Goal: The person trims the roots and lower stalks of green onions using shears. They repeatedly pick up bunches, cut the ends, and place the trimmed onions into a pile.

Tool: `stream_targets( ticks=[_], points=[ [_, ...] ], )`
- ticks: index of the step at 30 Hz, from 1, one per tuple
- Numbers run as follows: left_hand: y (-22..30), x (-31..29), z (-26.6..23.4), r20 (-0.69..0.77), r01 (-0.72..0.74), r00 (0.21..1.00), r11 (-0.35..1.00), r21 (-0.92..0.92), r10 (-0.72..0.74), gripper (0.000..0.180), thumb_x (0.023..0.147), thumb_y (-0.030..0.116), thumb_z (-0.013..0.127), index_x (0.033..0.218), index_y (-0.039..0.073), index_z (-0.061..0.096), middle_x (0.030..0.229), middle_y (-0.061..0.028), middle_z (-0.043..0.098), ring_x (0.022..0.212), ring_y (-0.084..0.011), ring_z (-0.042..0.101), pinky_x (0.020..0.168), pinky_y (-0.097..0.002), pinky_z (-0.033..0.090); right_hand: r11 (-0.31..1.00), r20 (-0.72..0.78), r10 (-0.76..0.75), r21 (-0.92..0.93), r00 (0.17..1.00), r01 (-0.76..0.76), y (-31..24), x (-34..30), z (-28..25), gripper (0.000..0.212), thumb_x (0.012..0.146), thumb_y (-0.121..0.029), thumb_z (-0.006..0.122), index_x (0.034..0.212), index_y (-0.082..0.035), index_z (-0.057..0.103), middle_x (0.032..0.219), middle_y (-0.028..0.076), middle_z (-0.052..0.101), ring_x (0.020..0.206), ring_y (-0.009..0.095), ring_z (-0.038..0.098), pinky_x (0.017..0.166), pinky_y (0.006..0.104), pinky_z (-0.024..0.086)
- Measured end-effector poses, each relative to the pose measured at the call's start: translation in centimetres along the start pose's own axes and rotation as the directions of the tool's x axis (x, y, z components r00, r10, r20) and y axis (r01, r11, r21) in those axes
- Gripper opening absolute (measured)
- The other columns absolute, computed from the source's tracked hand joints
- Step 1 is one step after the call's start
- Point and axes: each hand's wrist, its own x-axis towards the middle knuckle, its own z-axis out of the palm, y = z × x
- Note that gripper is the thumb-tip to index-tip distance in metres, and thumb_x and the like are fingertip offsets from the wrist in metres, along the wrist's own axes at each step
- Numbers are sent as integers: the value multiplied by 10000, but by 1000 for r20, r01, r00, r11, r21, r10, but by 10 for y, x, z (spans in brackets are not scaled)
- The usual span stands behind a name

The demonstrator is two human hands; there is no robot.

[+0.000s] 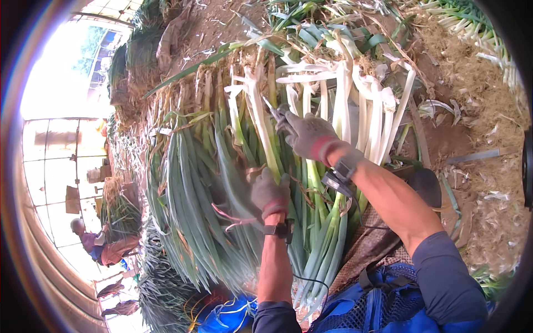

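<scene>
Long green onions lie side by side in front of me, with broad green leaves [186,177] toward me and roots at the far end. In its grey glove, my left hand [270,192] is closed around the green part of one green onion [261,125]. Beyond it my right hand [311,135], also gloved, is closed on what looks like a small knife [270,106]. The pointed blade is close beside that onion's pale stem; I cannot tell if they touch. To the right are several peeled white stems [344,105]. Fingers partly hide the knife's handle.
Loose trimmings and dry roots [494,222] cover the soil at right, where a flat metal strip [473,156] lies. More onions [477,39] are heaped far right. A blue mesh bag [383,299] is close to me. Another person [102,247] sits at far left.
</scene>
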Motion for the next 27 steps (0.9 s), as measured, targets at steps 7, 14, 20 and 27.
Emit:
stream_targets(
  ticks=[7, 14, 20, 27],
  points=[
    [5, 12, 0, 150, 17, 989, 999, 27, -21, 367, 780, 357, 795, 1006, 104, 653, 997, -147, 739, 875, -402, 723, 764, -518, 579, 998, -43, 32, 62, 999, -30, 12, -4, -2, 620, 937, -281, 644, 1512, -70, 544, 1101, 281, 733, 1068, 427, 712, 954, 528, 548],
    [18, -27, -18, 180, 1, 983, 992, -123, 22, 348, 778, 342, 795, 995, 108, 660, 952, -142, 731, 898, -382, 715, 786, -510, 565, 997, -51, -24, 75, 998, 27, 14, -17, -3, 622, 944, -285, 633, 1517, -62, 535, 1105, 260, 737, 1098, 429, 701, 990, 525, 530],
    [23, -38, -15, 267, 78, 963, 984, -162, -32, 347, 782, 333, 800, 1012, 113, 662, 970, -138, 728, 905, -392, 707, 788, -516, 555, 998, 72, -23, 57, 997, 19, 10, -29, -7, 647, 930, -276, 630, 1533, -70, 521, 1094, 259, 738, 1094, 424, 705, 988, 526, 529],
    [37, -53, -9, 203, 14, 979, 985, -171, 22, 362, 787, 320, 793, 1038, 102, 649, 964, -147, 725, 911, -399, 706, 792, -520, 554, 995, -24, 49, 84, 999, -46, 29, -58, -26, 630, 963, -344, 646, 1513, -57, 539, 1112, 285, 734, 1081, 442, 704, 970, 520, 540]
  ],
)
